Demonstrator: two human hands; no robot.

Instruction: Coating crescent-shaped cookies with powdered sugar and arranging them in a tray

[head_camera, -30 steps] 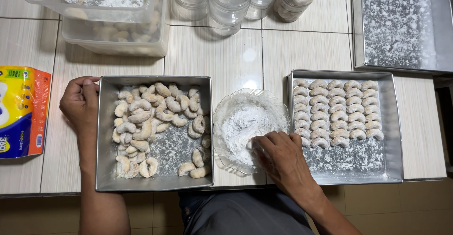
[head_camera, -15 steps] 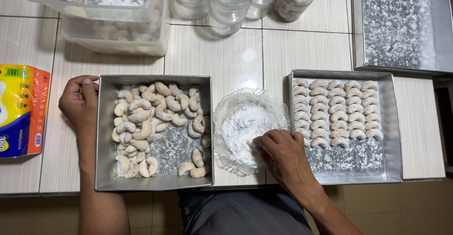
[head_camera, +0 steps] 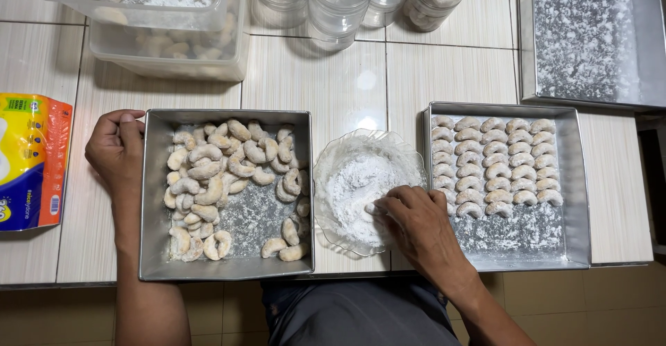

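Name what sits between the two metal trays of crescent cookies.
In the head view, a glass bowl of white powder, with the right hand dipping into it.

White powder point(head_camera: 357, 197) filled the clear glass bowl point(head_camera: 333, 158). Left of the bowl, pale beige crescents point(head_camera: 208, 179) lay in a grey metal tray point(head_camera: 149, 200); far left, a yellow-orange packet point(head_camera: 31, 158).

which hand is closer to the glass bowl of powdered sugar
Right. The right hand has its fingers in the glass bowl, touching the white powder. The left hand rests at the far left edge of the tray of loose cookies.
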